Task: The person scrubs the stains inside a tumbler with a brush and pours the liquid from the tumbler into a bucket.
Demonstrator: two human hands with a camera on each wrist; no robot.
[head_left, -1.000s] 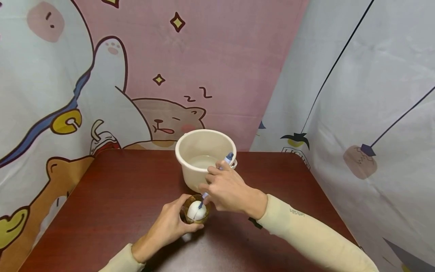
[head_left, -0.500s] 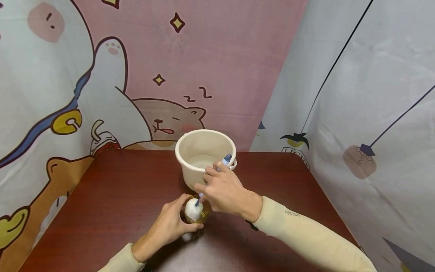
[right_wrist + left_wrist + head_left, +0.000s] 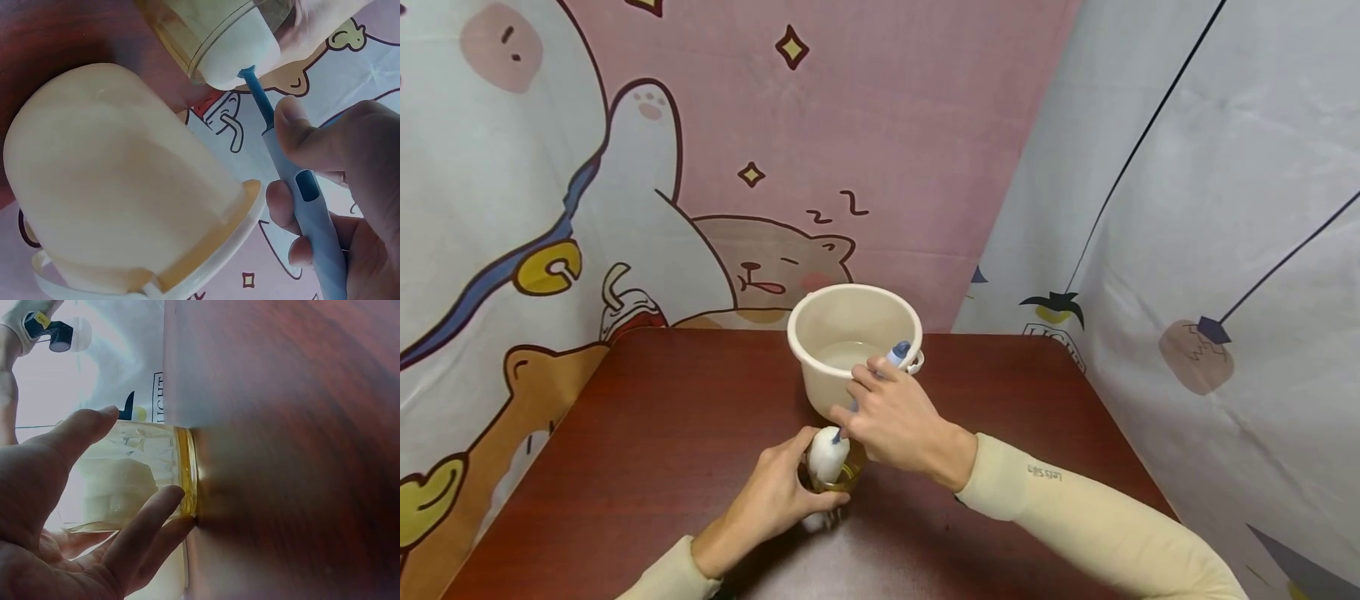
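My left hand (image 3: 775,482) grips an amber-tinted glass cup (image 3: 852,477) that stands upright on the table; the left wrist view shows the thumb and fingers around its clear wall (image 3: 140,440). With curled fingers my right hand (image 3: 898,421) holds a cup brush by its blue handle (image 3: 300,178). The brush's white sponge head (image 3: 828,454) is partly in the cup, and its top sticks up past the rim. In the right wrist view the blue neck (image 3: 259,97) joins the rounded sponge end (image 3: 250,50).
A cream plastic bucket (image 3: 820,379) with a side handle stands just behind the cup, holding some clear liquid low inside. The reddish-brown wooden table (image 3: 677,408) reaches back to cartoon-printed cloth (image 3: 910,125) hung behind and to the right.
The sponge head has risen in the cup and shifted toward its left side, now showing more above the rim. My right hand has moved slightly left; my left hand stays in place.
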